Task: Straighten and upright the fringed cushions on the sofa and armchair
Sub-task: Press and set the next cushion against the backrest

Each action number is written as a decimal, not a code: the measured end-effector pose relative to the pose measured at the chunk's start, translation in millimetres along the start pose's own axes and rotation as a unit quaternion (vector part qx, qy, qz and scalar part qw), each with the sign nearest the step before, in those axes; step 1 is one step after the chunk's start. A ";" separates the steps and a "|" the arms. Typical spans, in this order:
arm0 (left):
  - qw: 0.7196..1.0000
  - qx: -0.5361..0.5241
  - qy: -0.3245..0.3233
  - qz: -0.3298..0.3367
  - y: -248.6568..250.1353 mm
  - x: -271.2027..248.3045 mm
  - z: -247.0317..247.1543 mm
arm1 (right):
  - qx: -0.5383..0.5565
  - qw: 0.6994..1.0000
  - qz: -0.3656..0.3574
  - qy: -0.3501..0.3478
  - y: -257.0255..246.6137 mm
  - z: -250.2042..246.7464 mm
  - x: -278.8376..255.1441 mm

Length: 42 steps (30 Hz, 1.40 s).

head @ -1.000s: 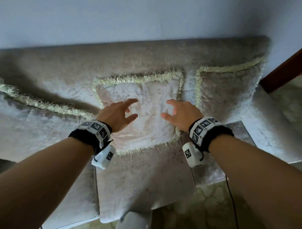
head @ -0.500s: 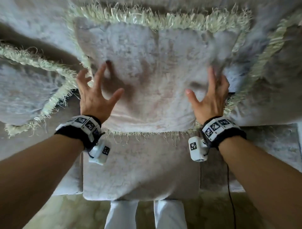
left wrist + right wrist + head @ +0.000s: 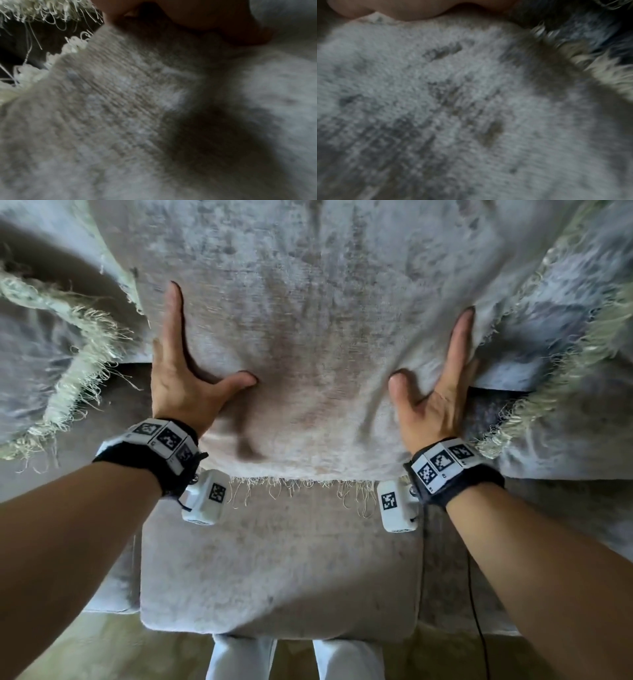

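A pale grey-beige cushion (image 3: 318, 337) edged with cream fringe leans against the sofa back and fills the middle of the head view. My left hand (image 3: 210, 335) holds its left side and my right hand (image 3: 431, 345) holds its right side. On each hand one straight finger and the thumb press dents into the front; the other fingers are hidden at the edges. The left wrist view shows the thumb (image 3: 223, 21) on the blurred cushion fabric (image 3: 120, 108). The right wrist view shows only blurred cushion fabric (image 3: 453, 108) and fringe (image 3: 607, 70).
A second fringed cushion (image 3: 41, 364) lies slumped at the left and a third (image 3: 565, 337) stands at the right, both close to my hands. Below is the sofa seat (image 3: 281, 570), then my white trouser legs (image 3: 239, 659) and the floor (image 3: 102, 645). A thin black cable (image 3: 476, 611) hangs from my right wrist.
My head has come much closer to the sofa. Both hands went from hovering before the cushion, to lying spread on its front, to holding its two sides.
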<state>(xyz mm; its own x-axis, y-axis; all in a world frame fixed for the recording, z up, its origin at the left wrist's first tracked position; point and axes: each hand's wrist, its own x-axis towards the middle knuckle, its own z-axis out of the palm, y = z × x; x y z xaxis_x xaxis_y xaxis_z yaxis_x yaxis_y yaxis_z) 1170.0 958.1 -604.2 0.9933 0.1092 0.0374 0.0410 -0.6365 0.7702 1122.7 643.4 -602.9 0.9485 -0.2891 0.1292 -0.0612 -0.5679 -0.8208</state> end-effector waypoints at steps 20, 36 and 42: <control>0.951 -0.159 0.152 -0.219 12.4 -59.9 53.2 | -0.174 0.949 -0.214 -0.155 -108.6 -29.6 102.9; 0.952 -0.050 0.190 -0.235 40.5 -58.6 31.4 | -0.176 0.962 -0.201 -0.052 -89.8 -47.6 84.7; 0.983 0.008 0.109 -0.147 141.2 -36.3 -11.8 | -0.266 0.938 -0.125 -0.183 -133.2 -109.3 64.6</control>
<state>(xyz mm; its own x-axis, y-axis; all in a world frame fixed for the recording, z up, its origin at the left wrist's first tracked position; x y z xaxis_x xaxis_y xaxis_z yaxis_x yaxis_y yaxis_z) 1138.4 873.2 -489.3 0.8917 0.4499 -0.0488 0.3264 -0.5647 0.7580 1158.2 616.1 -424.4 0.9909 0.1343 0.0009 0.1244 -0.9150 -0.3838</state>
